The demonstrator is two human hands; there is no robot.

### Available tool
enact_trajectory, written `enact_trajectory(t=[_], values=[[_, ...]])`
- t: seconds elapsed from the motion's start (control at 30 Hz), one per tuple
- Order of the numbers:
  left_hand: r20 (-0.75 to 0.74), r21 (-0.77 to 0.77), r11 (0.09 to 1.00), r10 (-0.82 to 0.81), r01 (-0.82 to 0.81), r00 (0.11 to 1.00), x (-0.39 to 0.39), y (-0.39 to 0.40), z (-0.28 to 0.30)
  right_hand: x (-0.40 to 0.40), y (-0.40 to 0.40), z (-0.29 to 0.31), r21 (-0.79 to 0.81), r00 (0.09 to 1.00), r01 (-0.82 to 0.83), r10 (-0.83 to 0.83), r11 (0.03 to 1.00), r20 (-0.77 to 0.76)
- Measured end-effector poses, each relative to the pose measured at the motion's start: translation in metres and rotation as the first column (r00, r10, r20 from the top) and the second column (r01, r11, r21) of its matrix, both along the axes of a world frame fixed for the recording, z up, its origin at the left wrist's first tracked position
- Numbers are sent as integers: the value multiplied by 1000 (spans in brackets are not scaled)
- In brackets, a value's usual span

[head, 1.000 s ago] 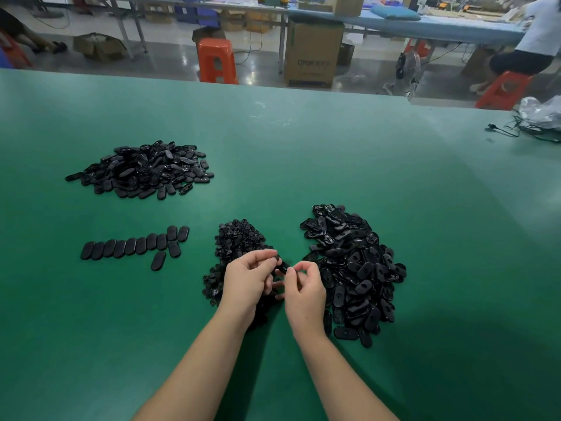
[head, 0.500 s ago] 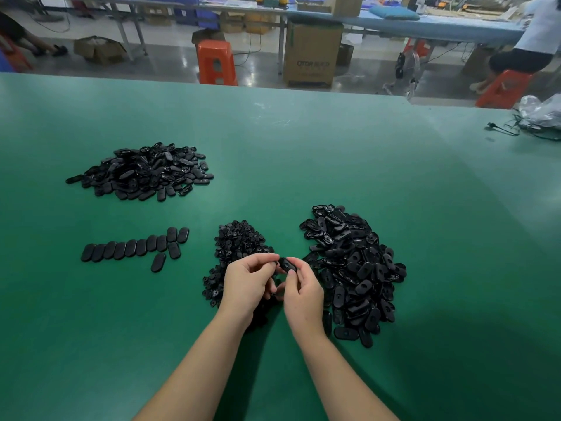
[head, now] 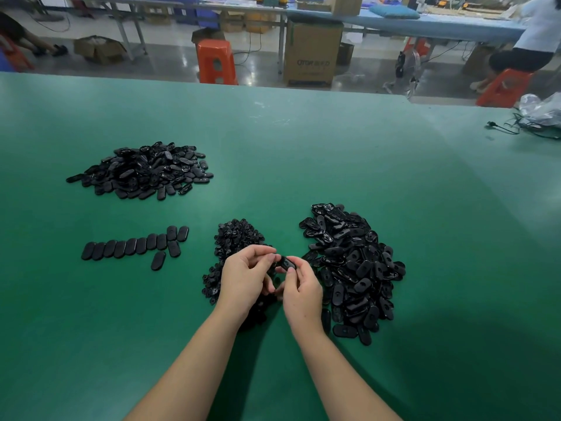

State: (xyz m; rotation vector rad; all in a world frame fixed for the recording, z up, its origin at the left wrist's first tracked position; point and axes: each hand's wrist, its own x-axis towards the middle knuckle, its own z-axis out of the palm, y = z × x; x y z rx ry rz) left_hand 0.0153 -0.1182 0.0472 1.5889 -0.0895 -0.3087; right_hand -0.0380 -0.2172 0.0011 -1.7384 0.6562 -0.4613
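While we pinch the black oval piece (head: 287, 264) between left hand (head: 246, 279) and right hand (head: 301, 291), its long axis slants upper-left to lower-right. A second ago our fingers hid it.

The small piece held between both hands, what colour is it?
Black: the piece shows best in the head view.

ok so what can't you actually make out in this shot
Head view: the black oval piece is mostly covered by the fingers of the left hand and right hand; whether anything is fitted in it cannot be told.
Head view: the near end of the small-parts pile is hidden under the left hand.
Head view: that pile's single bits are too small and dark to tell their shape.
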Motion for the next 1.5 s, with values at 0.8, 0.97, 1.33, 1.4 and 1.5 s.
enact_trajectory(t=[0.8, 0.97, 1.33, 1.4, 1.5], values=[[136, 445, 895, -39, -25, 990, 0, -19, -1, -1, -1, 1, -56, 1000, -13, 12, 998, -13], [131, 466, 885, -45, -22, 990, 1, -20, -1, -1, -2, 2, -67, 1000, -4, 3, 998, -7], [169, 469, 883, -91, 1, 981, 6, -16, -2, -2, -2, 1, -47, 1000, -23, 23, 999, -5], [210, 492, 870, -86, -29, 974, 7, -17, -2, -2, -2, 1, -33, 1000, -22, 22, 999, 0], [208, 492, 870, -78, -35, 975, 7, -18, -1, -1, -3, -2, 16, 1000, -10, 10, 1000, 7]])
